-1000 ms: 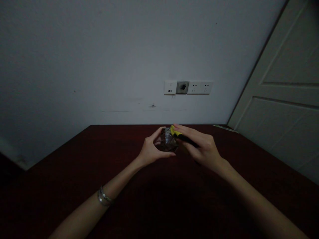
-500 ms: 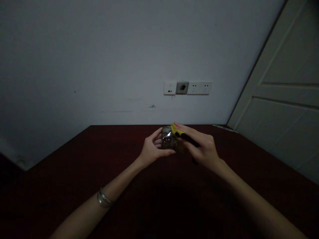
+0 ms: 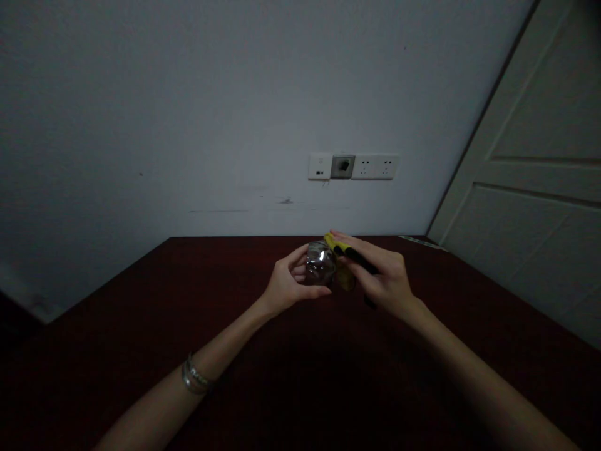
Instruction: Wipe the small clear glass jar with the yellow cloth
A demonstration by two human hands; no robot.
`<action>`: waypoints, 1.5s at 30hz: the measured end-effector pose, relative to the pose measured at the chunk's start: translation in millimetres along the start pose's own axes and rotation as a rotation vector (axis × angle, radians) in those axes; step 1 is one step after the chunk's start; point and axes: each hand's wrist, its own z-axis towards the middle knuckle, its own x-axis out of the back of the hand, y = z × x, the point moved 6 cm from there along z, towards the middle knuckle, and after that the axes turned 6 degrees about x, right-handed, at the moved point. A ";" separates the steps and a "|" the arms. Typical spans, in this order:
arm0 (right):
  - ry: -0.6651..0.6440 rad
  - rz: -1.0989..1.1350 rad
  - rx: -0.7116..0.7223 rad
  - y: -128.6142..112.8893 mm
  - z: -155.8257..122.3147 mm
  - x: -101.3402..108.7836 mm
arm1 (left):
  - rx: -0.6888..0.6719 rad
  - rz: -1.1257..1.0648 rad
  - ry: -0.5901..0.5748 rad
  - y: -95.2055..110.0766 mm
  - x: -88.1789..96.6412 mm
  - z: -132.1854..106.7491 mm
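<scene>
Seemingly for steadiness, I see the left hand (image 3: 282,285) cupping a glossy rounded container (image 3: 320,268); the right hand (image 3: 389,274) grips a yellow-and-black cloth-like piece (image 3: 344,248) at its edge.

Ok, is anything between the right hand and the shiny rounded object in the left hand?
Yes: the yellow-and-black item, held in the right hand, sits at the right side of the shiny rounded object, between the two. Nothing else visible intervenes.
</scene>
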 end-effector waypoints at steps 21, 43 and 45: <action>0.014 0.003 0.059 -9.8 -1.1 -5.5 | -0.034 0.041 0.015 3.6 0.8 1.1; -0.282 -0.066 0.218 -21.5 0.0 -18.2 | 0.009 0.046 0.078 -12.9 6.4 10.5; -0.328 -0.104 0.240 -22.6 -0.2 -20.1 | 0.010 0.058 0.087 -14.6 8.4 10.6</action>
